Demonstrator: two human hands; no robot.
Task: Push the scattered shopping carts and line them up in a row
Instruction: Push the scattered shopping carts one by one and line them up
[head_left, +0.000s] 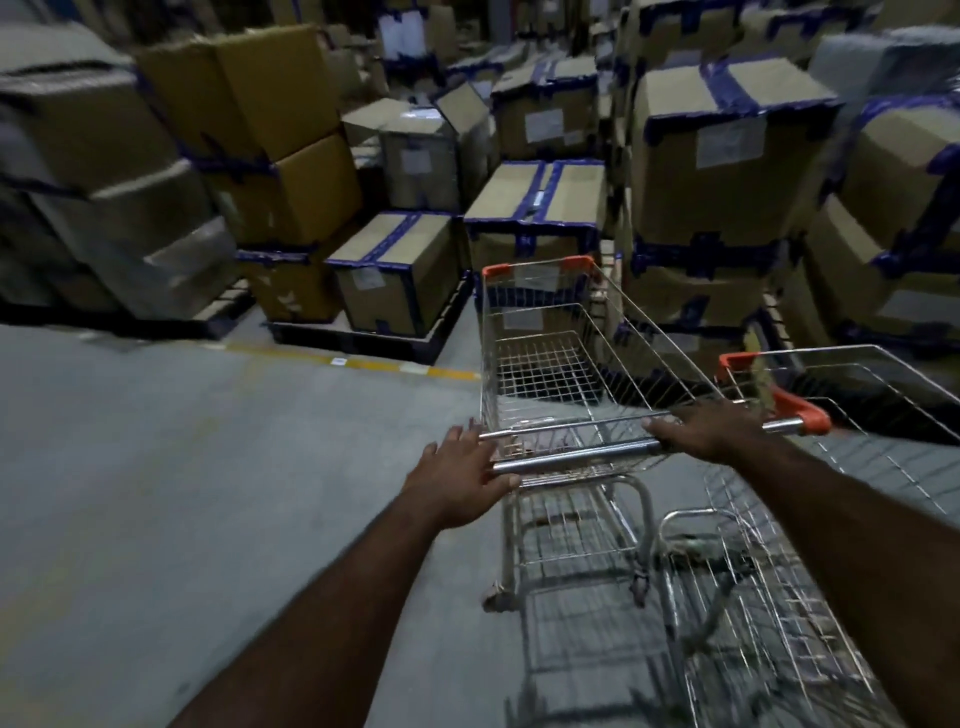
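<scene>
Grey concrete floor (182, 441) stretches away on the left, and I judge that side gives the room to swing while the silver wire shopping cart with orange corner caps (540, 358) is steered into line. The yellow floor line (363, 364) and the stacked brown cardboard boxes bound in blue tape (530, 208) lie close ahead, so the push should be slow and the nose should stop short of them. The left hand (460, 475) lies flat, fingers straight, palm against the left end of the chrome handle bar (576, 455) with the thumb just under it, gripping nothing. Further along the same bar the right hand (701, 431) has its fingers curled over the tube in a firm grasp. To do this well, let the flat palm supply the push and the right grasp do the turning, bringing the basket parallel to the second wire cart with an orange corner cap (735, 361), which stands just beside on the right. Whether the two baskets touch I cannot tell. As for looks, the held cart stands upright in the middle of the view on the concrete. It has a bright mesh basket with nothing in it, tapering toward the front, and orange plastic on both front corners. A wire rack is slung low between tubular legs, and the wheels are blurred.
</scene>
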